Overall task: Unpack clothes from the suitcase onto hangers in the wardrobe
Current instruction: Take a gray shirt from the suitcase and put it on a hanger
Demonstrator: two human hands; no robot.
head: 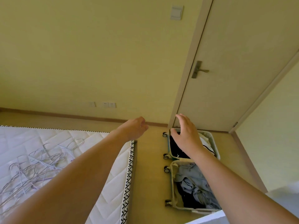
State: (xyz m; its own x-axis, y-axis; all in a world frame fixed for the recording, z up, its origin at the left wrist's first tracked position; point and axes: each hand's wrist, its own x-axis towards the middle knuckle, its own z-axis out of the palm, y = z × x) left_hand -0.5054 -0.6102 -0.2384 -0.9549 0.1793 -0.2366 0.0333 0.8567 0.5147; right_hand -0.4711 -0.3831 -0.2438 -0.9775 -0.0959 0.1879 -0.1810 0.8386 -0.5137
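Head view: both hands, left hand (135, 126) and right hand (186, 135), reach out empty with relaxed fingers; open suitcase (174, 183) below right hand.

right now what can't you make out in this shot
- Head view: the right hand and forearm cover part of the suitcase, so some clothes stay hidden.
- The hangers on the mattress tangle together; their count is unclear.
- No wardrobe shows in frame.

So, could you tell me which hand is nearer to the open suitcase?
The right hand: it hangs over the suitcase's far half. The left hand is off to the side, over the mattress edge.
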